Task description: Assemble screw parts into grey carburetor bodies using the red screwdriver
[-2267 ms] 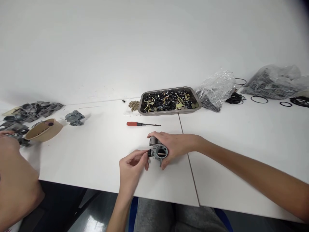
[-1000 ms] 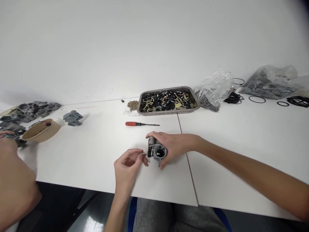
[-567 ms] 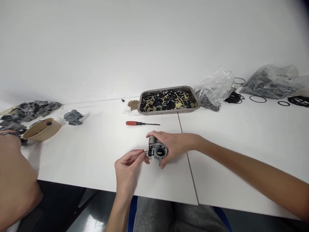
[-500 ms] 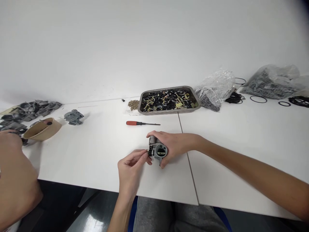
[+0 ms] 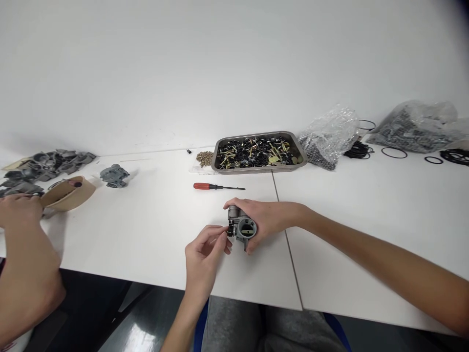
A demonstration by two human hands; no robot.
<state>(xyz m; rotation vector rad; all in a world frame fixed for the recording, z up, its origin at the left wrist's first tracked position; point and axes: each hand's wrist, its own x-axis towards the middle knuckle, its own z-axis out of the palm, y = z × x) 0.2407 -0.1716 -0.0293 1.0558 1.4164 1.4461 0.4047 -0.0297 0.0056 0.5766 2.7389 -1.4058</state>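
Observation:
A grey metal carburetor rests on the white table with its round bore facing me. Wrapped around its right and far side, my right hand grips the body. At its left side sits a small black fitting, pinched between the thumb and fingers of my left hand. My fingertips partly hide this fitting. Just beyond the carburetor lies a screwdriver with a red handle, its shaft pointing right.
Behind is a metal tray of small black and brass parts, beside brass pieces. Plastic bags and black rings lie right. Leftward are another carburetor, a tan container, grey castings and another person's arm.
My left hand has shifted slightly right, still pinching the black fitting. My right hand keeps its hold on the carburetor. The other person's hand has moved a little at the far left.

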